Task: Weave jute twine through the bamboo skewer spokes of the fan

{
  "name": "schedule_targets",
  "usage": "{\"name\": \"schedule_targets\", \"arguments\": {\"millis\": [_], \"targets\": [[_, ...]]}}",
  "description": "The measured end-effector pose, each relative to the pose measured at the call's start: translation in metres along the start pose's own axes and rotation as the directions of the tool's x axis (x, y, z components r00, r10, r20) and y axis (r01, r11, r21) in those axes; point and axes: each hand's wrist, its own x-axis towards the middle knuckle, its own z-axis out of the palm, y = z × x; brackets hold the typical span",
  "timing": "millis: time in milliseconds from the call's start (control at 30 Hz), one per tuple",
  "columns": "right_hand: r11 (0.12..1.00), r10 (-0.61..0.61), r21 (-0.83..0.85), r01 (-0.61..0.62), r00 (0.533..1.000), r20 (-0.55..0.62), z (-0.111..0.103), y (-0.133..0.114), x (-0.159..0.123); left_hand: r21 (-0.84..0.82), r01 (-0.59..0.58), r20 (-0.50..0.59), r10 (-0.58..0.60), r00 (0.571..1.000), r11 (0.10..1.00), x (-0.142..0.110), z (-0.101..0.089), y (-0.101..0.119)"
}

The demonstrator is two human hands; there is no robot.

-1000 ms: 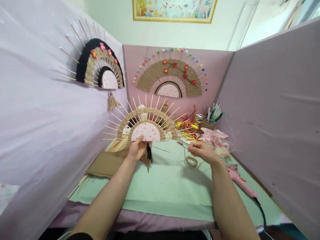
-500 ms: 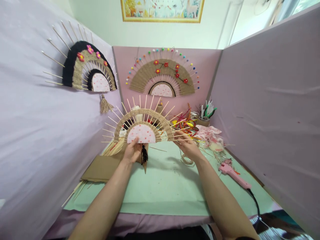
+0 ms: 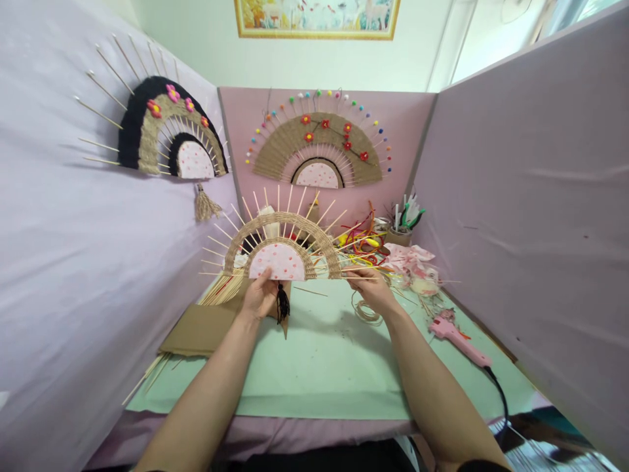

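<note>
Left hand (image 3: 260,298): closed, thumb on front of the fan (image 3: 295,219) at its dotted half-circle (image 3: 278,262), other fingers behind it. Right hand (image 3: 371,292): fingers slightly curled at the lowest sticks on the fan's right end; can't tell if they're pinching.

Fan is upright above the table (image 3: 319,367), between both hands. 2 woven bands, 1 black tassel (image 3: 282,305) hanging underneath.

On table: 1 cord coil (image 3: 367,313) below right hand, 1 pink glue gun (image 3: 462,344) farther right, 1 brown folded cloth (image 3: 191,331) at left, 1 bunch of loose sticks (image 3: 226,288) behind it, too many to count. 1 tool cup (image 3: 399,237) at back right.

Panels: 2 more fans. Left fan (image 3: 150,131) has 4 flowers, 1 tan tassel (image 3: 206,204) below. Back fan (image 3: 295,141) has 6 red flowers.
</note>
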Motion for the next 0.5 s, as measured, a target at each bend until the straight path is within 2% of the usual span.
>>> {"name": "schedule_targets", "arguments": {"millis": [267,500], "targets": [[0.999,0.001,-0.037,-0.001,1.0,0.001,-0.021,-0.01,0.0,0.041,-0.008,-0.028,0.009,1.0,0.999,0.0,0.001,0.001],[0.955,-0.134,-0.269,0.126,0.991,-0.013,-0.032,-0.025,-0.004,0.061,-0.009,-0.021,0.01,1.0,0.998,0.0,0.001,0.002]]}}
